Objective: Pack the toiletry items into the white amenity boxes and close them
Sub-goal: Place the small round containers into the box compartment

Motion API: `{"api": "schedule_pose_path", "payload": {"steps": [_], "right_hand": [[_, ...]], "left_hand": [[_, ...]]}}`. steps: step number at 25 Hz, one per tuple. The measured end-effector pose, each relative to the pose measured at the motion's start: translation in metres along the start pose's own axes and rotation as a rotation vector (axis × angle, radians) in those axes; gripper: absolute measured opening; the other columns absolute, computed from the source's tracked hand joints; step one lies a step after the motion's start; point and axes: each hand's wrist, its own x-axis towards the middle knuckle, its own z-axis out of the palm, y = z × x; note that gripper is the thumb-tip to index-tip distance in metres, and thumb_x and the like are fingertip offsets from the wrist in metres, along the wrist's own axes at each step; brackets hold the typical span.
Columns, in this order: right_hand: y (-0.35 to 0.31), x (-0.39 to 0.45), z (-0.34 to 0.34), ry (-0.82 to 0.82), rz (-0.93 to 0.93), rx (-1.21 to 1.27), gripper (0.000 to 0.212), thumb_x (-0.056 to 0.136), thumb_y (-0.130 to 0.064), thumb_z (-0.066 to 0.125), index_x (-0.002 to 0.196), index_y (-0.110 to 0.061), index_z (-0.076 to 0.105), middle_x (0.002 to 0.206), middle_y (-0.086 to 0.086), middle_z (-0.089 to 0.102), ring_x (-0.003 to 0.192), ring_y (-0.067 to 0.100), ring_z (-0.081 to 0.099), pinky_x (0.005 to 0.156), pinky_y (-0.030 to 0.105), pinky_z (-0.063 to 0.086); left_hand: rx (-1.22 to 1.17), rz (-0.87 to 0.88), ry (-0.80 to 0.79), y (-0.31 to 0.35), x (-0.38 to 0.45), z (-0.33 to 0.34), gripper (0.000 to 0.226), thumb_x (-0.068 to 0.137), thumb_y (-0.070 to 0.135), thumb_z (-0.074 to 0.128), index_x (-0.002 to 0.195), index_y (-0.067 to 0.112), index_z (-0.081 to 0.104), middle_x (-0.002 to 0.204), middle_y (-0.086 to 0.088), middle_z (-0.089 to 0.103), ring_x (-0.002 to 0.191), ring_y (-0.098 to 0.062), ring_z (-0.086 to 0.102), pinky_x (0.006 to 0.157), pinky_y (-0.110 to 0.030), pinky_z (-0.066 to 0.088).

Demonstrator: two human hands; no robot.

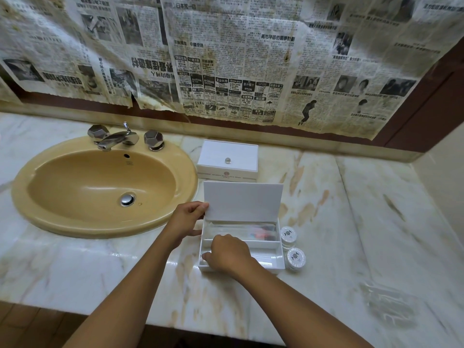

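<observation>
Two boxes: closed box (227,156) at 12 o'clock, open box (268,262) centre. Left hand (187,222) pinched lid (242,200); right hand (226,253) curled inside, contents unclear. Risk: lid drops on fingers, jars (292,249) at 3 o'clock unpacked.

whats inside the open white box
In the open box, the back compartment holds clear-wrapped items, one with red. The right hand covers part of the front compartments.

Left hand (187,220) holds open box's lid (243,201); right hand (227,254) reaches inside the box (270,261).
</observation>
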Motion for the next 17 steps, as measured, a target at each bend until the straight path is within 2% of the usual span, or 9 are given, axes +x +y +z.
{"api": "schedule_pose_path", "payload": {"steps": [3,5,7,11,14,17], "right_hand": [[0.004,0.000,-0.001,0.017,0.009,0.033,0.040,0.092,-0.042,0.051,0.115,-0.010,0.058,0.118,0.011,0.060,0.110,0.030,0.056,0.081,0.034,0.042],[0.006,-0.001,-0.005,0.073,-0.002,0.085,0.033,0.089,-0.041,0.054,0.098,-0.011,0.064,0.104,0.009,0.066,0.099,0.029,0.061,0.070,0.031,0.039],[0.010,-0.004,-0.016,0.157,-0.015,0.140,0.031,0.087,-0.041,0.056,0.086,-0.012,0.067,0.092,0.006,0.069,0.089,0.027,0.062,0.066,0.029,0.039],[0.032,-0.009,-0.046,0.354,0.039,0.249,0.026,0.085,-0.045,0.057,0.088,-0.022,0.069,0.093,0.000,0.070,0.090,0.024,0.062,0.073,0.031,0.048],[0.063,-0.013,-0.064,0.491,0.123,0.347,0.016,0.084,-0.034,0.055,0.086,-0.026,0.068,0.088,-0.003,0.071,0.084,0.022,0.066,0.074,0.031,0.054],[0.100,-0.017,-0.070,0.600,0.240,0.376,0.016,0.084,-0.024,0.054,0.092,-0.024,0.069,0.089,-0.002,0.071,0.079,0.021,0.065,0.068,0.028,0.051]], "left_hand": [[0.006,-0.003,0.002,0.000,0.000,0.000,0.026,0.098,0.032,0.057,0.097,0.010,0.071,0.105,-0.007,0.072,0.100,-0.013,0.068,0.060,-0.029,0.056],[0.010,-0.001,-0.001,0.001,-0.001,0.001,0.026,0.099,0.031,0.056,0.098,0.009,0.071,0.103,-0.005,0.072,0.095,-0.009,0.068,0.057,-0.026,0.055],[0.019,0.004,-0.004,0.002,-0.001,0.002,0.027,0.099,0.030,0.056,0.100,0.007,0.070,0.100,-0.003,0.071,0.091,-0.005,0.067,0.055,-0.024,0.054],[0.016,0.004,-0.001,0.002,0.000,0.001,0.026,0.099,0.030,0.055,0.100,0.008,0.070,0.098,0.000,0.070,0.091,-0.006,0.067,0.055,-0.024,0.054],[0.007,0.000,-0.001,0.002,0.000,0.002,0.023,0.099,0.029,0.055,0.096,0.012,0.071,0.094,0.002,0.071,0.089,-0.005,0.066,0.052,-0.023,0.053],[-0.002,0.002,0.000,0.003,0.000,0.002,0.022,0.100,0.028,0.055,0.093,0.015,0.071,0.093,0.002,0.071,0.090,-0.007,0.067,0.052,-0.022,0.053]]}}
